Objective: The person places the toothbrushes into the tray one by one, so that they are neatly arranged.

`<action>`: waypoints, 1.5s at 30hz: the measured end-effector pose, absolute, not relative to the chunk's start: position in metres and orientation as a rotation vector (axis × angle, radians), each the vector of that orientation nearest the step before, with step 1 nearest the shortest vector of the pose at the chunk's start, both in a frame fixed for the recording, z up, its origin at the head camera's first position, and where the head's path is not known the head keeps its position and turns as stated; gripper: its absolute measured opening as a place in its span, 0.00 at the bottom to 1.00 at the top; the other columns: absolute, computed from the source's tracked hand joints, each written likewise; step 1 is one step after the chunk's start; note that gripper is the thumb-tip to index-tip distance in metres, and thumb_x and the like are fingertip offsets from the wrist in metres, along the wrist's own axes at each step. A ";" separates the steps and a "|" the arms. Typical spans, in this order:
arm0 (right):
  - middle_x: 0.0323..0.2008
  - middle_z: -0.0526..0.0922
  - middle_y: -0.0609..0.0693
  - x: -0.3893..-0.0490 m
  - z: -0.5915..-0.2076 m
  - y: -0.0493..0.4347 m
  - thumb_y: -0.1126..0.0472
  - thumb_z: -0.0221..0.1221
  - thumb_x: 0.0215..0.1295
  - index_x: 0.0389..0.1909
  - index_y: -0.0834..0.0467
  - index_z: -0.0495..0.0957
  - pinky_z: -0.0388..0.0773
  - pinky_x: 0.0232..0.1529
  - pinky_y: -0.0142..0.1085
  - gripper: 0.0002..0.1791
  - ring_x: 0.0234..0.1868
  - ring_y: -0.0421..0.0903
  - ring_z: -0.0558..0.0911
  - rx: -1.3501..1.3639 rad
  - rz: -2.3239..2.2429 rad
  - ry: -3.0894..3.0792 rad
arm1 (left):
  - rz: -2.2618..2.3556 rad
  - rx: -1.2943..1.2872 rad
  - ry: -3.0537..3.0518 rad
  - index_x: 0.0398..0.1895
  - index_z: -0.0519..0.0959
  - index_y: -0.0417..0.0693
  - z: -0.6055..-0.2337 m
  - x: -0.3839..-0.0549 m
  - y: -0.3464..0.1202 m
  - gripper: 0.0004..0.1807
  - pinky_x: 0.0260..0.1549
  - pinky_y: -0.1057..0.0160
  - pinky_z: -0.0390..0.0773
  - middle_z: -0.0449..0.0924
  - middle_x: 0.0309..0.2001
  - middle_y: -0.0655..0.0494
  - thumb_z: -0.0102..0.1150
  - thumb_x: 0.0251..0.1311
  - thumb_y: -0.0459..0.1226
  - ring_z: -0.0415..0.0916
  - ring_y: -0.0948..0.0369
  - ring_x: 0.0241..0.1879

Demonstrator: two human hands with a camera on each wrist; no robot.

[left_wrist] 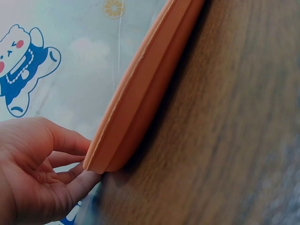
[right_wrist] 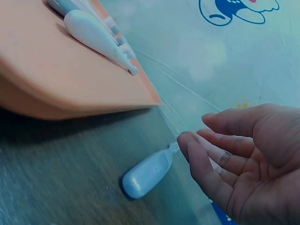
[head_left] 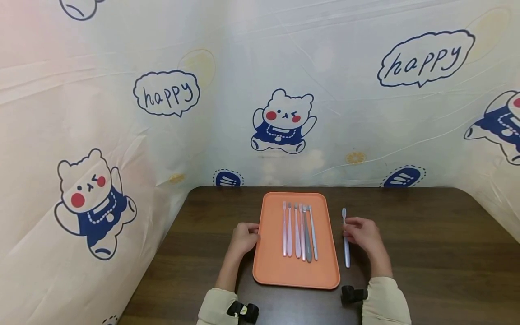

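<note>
An orange tray (head_left: 295, 276) lies on the table, with several toothbrushes (head_left: 297, 239) side by side in it, pinkish, grey and blue. At the tray's left edge, my left hand (head_left: 245, 238) pinches the rim between thumb and fingers; the left wrist view shows this grip from the side. To the right of the tray, a light blue toothbrush (head_left: 347, 257) lies on the table, its head pointing away. My right hand (head_left: 365, 234) is at its upper part. In the right wrist view the thumb and fingers are loosely bent and apart, partly hiding the brush's neck.
The dark wooden table (head_left: 438, 253) extends to both sides of the tray. Behind and to the left hangs a pale curtain (head_left: 227, 135) printed with bears and the word "happy". Black wrist cameras (head_left: 353, 294) sit at both cuffs.
</note>
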State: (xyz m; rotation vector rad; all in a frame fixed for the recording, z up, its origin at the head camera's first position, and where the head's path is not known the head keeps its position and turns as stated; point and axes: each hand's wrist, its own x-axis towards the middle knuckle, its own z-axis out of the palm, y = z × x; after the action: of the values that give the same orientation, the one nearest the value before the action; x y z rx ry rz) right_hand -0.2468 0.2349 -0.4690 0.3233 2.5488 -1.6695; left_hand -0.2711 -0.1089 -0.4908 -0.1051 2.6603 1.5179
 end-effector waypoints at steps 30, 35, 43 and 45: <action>0.42 0.87 0.66 -0.246 -0.473 0.242 0.61 0.65 0.64 0.59 0.75 0.74 0.86 0.37 0.36 0.28 0.32 0.41 0.84 0.431 -1.448 2.575 | 1.528 -0.105 2.640 0.54 0.83 0.31 -0.490 -0.271 -0.110 0.21 0.30 0.65 0.78 0.84 0.41 0.42 0.55 0.55 0.23 0.79 0.60 0.35; 0.41 0.88 0.65 -0.245 -0.474 0.240 0.59 0.69 0.59 0.56 0.74 0.76 0.83 0.34 0.34 0.29 0.31 0.41 0.84 0.451 -1.383 2.619 | 1.530 -0.102 2.642 0.54 0.83 0.30 -0.491 -0.271 -0.109 0.21 0.29 0.66 0.78 0.84 0.41 0.42 0.55 0.55 0.23 0.78 0.60 0.34; 0.35 0.88 0.60 -0.246 -0.476 0.238 0.60 0.70 0.56 0.49 0.72 0.81 0.77 0.29 0.32 0.24 0.29 0.42 0.83 0.470 -1.297 2.709 | 1.530 -0.099 2.643 0.54 0.83 0.30 -0.490 -0.270 -0.109 0.21 0.29 0.65 0.78 0.84 0.40 0.42 0.55 0.55 0.23 0.78 0.61 0.33; 0.35 0.88 0.60 -0.246 -0.476 0.237 0.60 0.70 0.56 0.48 0.71 0.82 0.77 0.31 0.34 0.22 0.31 0.45 0.83 0.473 -1.280 2.725 | 1.528 -0.102 2.645 0.54 0.83 0.30 -0.489 -0.270 -0.109 0.21 0.29 0.65 0.78 0.84 0.40 0.42 0.56 0.55 0.23 0.78 0.61 0.33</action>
State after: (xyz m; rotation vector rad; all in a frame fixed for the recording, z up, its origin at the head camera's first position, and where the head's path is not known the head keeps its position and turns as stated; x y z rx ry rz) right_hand -0.2460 0.2372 -0.4760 0.4733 2.7247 -1.2799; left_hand -0.2699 -0.1086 -0.4894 -0.1016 2.6452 1.5285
